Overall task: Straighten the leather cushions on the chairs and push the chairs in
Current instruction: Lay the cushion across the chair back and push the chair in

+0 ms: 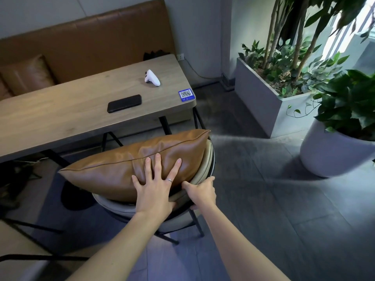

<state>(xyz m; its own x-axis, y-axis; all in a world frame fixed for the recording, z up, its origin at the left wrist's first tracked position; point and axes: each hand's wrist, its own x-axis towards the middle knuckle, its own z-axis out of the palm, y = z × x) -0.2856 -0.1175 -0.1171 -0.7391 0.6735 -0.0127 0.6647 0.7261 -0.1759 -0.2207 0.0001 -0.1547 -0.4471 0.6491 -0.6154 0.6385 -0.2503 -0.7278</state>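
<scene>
A brown leather cushion (121, 167) stands on edge in a beige chair (205, 159) with a black metal frame, leaning against the curved backrest. My left hand (156, 187) lies flat on the cushion's near face with fingers spread, a ring on one finger. My right hand (200, 191) grips the padded top rim of the chair back at the right. The chair stands a little out from the wooden table (60, 116), facing it.
On the table lie a black phone (124, 103), a white controller (152, 78) and a blue QR card (185, 94). A brown leather bench with another cushion (26, 74) runs behind it. A grey planter (263, 98) and a white pot (332, 151) stand at the right.
</scene>
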